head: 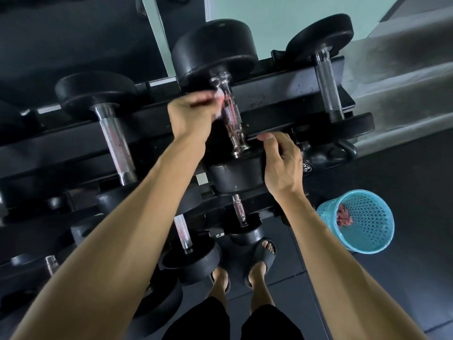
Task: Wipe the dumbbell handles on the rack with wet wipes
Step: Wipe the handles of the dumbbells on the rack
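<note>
A black dumbbell with a chrome knurled handle (232, 119) lies across the top tier of the black rack (282, 94). My left hand (188, 116), blurred, holds a whitish wet wipe (219, 96) against the upper left side of that handle. My right hand (282, 163) grips the dumbbell's near black head (235, 175), thumb on top. More dumbbells lie on the same tier, one to the left with handle (115, 143) and one to the right with handle (327, 89).
Lower tiers carry smaller dumbbells (183, 234). A blue perforated waste basket (362, 222) with a reddish crumpled wipe inside stands on the dark floor to the right. My feet in black slides (259, 253) stand close to the rack.
</note>
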A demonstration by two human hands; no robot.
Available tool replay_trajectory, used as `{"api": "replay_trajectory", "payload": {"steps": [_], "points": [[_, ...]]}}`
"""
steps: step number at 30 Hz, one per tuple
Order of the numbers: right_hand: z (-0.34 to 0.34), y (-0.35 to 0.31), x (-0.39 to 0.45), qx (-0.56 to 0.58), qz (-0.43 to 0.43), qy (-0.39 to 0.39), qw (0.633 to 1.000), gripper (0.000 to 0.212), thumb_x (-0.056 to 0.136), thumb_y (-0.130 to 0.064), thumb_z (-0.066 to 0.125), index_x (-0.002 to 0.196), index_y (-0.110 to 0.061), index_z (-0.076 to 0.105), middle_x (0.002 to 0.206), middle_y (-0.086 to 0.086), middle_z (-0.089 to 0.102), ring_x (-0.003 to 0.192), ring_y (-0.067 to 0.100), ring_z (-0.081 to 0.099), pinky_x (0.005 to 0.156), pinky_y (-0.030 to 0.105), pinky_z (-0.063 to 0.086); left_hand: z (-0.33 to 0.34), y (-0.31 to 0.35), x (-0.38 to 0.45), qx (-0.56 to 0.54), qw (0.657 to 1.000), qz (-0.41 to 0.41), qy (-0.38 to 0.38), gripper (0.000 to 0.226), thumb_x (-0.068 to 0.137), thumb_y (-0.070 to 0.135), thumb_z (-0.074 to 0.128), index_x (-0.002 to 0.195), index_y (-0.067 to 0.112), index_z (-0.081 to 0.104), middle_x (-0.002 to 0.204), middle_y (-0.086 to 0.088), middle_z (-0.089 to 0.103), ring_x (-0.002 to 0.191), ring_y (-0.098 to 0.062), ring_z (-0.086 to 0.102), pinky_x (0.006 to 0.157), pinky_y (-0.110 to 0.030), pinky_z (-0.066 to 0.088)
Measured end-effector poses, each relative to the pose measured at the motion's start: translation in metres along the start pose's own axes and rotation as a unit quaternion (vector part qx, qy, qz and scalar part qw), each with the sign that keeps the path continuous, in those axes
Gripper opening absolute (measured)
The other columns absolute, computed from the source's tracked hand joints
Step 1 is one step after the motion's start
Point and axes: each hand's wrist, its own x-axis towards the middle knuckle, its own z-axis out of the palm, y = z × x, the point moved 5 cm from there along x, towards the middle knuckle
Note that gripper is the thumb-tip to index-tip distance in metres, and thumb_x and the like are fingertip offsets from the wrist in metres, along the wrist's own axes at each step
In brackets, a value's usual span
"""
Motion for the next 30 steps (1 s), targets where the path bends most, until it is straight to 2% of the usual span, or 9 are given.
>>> {"api": "replay_trajectory", "payload": {"steps": [4, 6, 9, 11, 16, 19, 22, 26, 30], "points": [[0.002, 0.003, -0.001, -0.007, -0.002, 0.0, 1.0, 0.049, 0.087, -0.053, 0.037, 0.096, -0.02, 0.071, 0.1, -0.004, 0.065, 0.1, 0.018, 0.059, 0.087, 0.033, 0.045, -0.009, -0.029, -0.034, 0.088, 0.994, -0.015, -0.067, 0.01, 0.075, 0.019, 0.086, 0.075, 0.02, 0.075, 0.066, 0.0, 0.074, 0.064, -0.011, 0.068, 0.083, -0.031, 0.059], [0.002, 0.002, -0.001, -0.01, -0.002, -0.004, 1.0, 0.049, 0.088, -0.053, 0.038, 0.098, -0.019, 0.071, 0.101, -0.005, 0.065, 0.102, 0.018, 0.059, 0.087, 0.032, 0.044, -0.006, -0.025, -0.032, 0.066, 0.997, 0.003, -0.047, 0.011, 0.075, 0.017, 0.085, 0.074, 0.02, 0.074, 0.063, -0.001, 0.073, 0.062, -0.013, 0.066, 0.079, -0.031, 0.059], [0.0, 0.001, -0.001, -0.004, 0.002, -0.007, 1.0, 0.04, 0.092, -0.042, 0.041, 0.098, -0.018, 0.072, 0.101, -0.004, 0.065, 0.101, 0.016, 0.059, 0.087, 0.031, 0.043, -0.001, -0.015, -0.018, -0.014, 1.0, 0.014, 0.001, 0.017, 0.077, 0.004, 0.082, 0.072, 0.016, 0.071, 0.064, -0.005, 0.07, 0.063, -0.018, 0.063, 0.076, -0.033, 0.059], [0.0, 0.001, -0.001, -0.001, 0.005, -0.01, 1.0, 0.039, 0.092, -0.04, 0.041, 0.099, -0.018, 0.072, 0.1, -0.005, 0.065, 0.101, 0.016, 0.059, 0.086, 0.03, 0.042, -0.001, -0.018, -0.019, -0.016, 1.0, 0.012, -0.003, 0.016, 0.077, 0.005, 0.082, 0.073, 0.017, 0.072, 0.066, -0.003, 0.071, 0.066, -0.017, 0.065, 0.077, -0.032, 0.059], [0.001, 0.001, -0.002, -0.004, 0.004, -0.012, 1.0, 0.037, 0.091, -0.04, 0.04, 0.096, -0.02, 0.071, 0.1, -0.004, 0.063, 0.101, 0.018, 0.058, 0.084, 0.029, 0.039, -0.006, -0.036, -0.042, 0.161, 0.982, 0.02, -0.098, 0.014, 0.069, 0.023, 0.09, 0.072, 0.021, 0.077, 0.072, 0.005, 0.075, 0.068, -0.005, 0.069, 0.076, -0.022, 0.057], [0.0, 0.001, -0.002, 0.003, 0.001, -0.012, 1.0, 0.038, 0.091, -0.04, 0.04, 0.093, -0.016, 0.071, 0.097, -0.003, 0.063, 0.101, 0.02, 0.058, 0.086, 0.033, 0.042, -0.003, -0.016, -0.029, 0.138, 0.986, 0.077, -0.052, 0.013, 0.071, 0.021, 0.089, 0.074, 0.02, 0.076, 0.068, 0.001, 0.074, 0.061, -0.006, 0.067, 0.069, -0.024, 0.057], [0.001, 0.001, -0.001, 0.005, -0.004, -0.009, 1.0, 0.038, 0.092, -0.038, 0.041, 0.087, -0.014, 0.069, 0.091, -0.003, 0.062, 0.096, 0.021, 0.058, 0.084, 0.034, 0.042, -0.001, -0.004, -0.017, 0.095, 0.99, 0.104, -0.01, 0.015, 0.072, 0.018, 0.088, 0.071, 0.022, 0.074, 0.066, -0.002, 0.073, 0.06, -0.011, 0.066, 0.072, -0.03, 0.06], [0.002, 0.003, 0.0, 0.006, -0.013, -0.016, 1.0, 0.034, 0.089, -0.046, 0.039, 0.081, -0.023, 0.063, 0.089, -0.006, 0.06, 0.094, 0.019, 0.057, 0.08, 0.031, 0.039, -0.003, -0.031, -0.037, 0.212, 0.97, 0.049, -0.112, 0.015, 0.068, 0.026, 0.09, 0.068, 0.027, 0.075, 0.072, 0.004, 0.075, 0.07, -0.009, 0.07, 0.077, -0.028, 0.059], [0.002, 0.004, 0.001, 0.007, -0.01, -0.023, 1.0, 0.026, 0.091, -0.043, 0.04, 0.081, -0.028, 0.059, 0.09, -0.007, 0.06, 0.097, 0.021, 0.057, 0.083, 0.034, 0.041, 0.002, -0.014, -0.036, 0.212, 0.967, 0.096, -0.103, 0.013, 0.072, 0.026, 0.088, 0.071, 0.021, 0.076, 0.065, 0.003, 0.073, 0.061, -0.007, 0.067, 0.069, -0.024, 0.057]]}}
